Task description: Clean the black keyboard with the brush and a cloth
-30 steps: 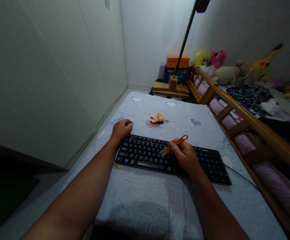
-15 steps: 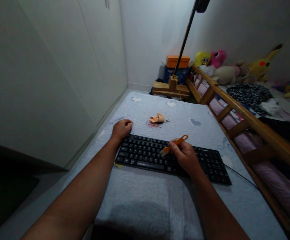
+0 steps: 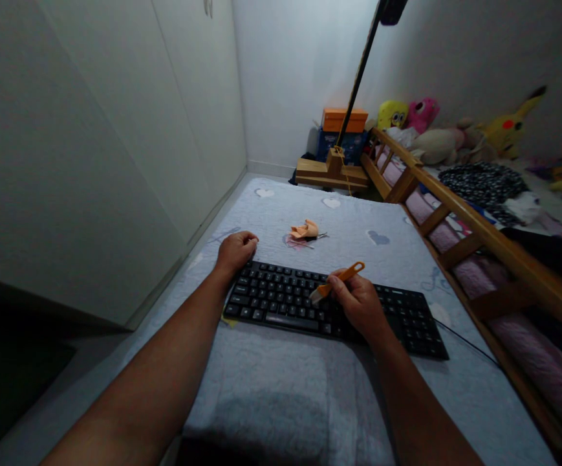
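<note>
A black keyboard [image 3: 281, 299] lies across the quilted cover in front of me. My right hand [image 3: 358, 303] is closed around a brush [image 3: 341, 279] with an orange handle and pale bristles. The bristles are down at the keys, right of the keyboard's middle. At the far left corner of the keyboard rests my left hand [image 3: 236, 251], its fingers curled in and thumb against the index finger. Whatever may be between those fingers is too small to make out. Beyond the keyboard lies a crumpled orange cloth [image 3: 306, 228] with thin sticks [image 3: 302, 244] beside it.
From the keyboard's right end a black cable [image 3: 469, 340] runs toward a wooden bed rail [image 3: 460, 213]. White cabinet doors [image 3: 164, 129] stand on the left. A wooden stand [image 3: 332, 171] with a dark pole is past the far edge, near an orange box [image 3: 343, 120].
</note>
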A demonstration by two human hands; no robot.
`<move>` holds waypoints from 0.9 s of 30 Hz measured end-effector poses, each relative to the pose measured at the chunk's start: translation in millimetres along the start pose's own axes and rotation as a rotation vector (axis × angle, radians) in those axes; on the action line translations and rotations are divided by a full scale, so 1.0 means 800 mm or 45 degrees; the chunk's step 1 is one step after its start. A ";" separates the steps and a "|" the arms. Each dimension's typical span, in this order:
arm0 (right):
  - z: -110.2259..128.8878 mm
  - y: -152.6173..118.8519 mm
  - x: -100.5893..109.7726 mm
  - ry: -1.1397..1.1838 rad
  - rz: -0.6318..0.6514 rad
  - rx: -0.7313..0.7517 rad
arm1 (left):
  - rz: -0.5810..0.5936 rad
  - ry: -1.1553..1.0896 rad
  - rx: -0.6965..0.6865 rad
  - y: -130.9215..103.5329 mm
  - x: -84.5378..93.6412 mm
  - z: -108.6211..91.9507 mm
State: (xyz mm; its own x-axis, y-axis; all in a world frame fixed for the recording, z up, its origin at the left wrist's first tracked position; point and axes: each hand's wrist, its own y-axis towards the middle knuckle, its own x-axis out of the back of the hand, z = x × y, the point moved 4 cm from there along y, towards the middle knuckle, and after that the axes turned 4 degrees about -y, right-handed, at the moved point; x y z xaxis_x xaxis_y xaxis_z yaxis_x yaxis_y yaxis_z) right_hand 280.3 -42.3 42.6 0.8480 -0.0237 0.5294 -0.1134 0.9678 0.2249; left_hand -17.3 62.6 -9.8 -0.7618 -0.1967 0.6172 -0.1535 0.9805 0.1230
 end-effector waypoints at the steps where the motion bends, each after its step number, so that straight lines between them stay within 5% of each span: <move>1: 0.001 0.000 0.000 -0.005 -0.004 0.004 | 0.000 0.001 -0.002 0.000 0.000 0.000; 27: -0.007 0.003 0.010 -0.095 -0.247 0.101 | 0.014 -0.007 -0.012 -0.001 0.002 -0.002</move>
State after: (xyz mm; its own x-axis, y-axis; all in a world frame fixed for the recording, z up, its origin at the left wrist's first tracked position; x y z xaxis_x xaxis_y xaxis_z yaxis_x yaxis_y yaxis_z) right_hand 289.4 -38.6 42.5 0.8175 -0.2289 0.5285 0.0054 0.9207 0.3904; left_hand -17.4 61.5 -8.1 -0.7668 -0.1860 0.6143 -0.1390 0.9825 0.1239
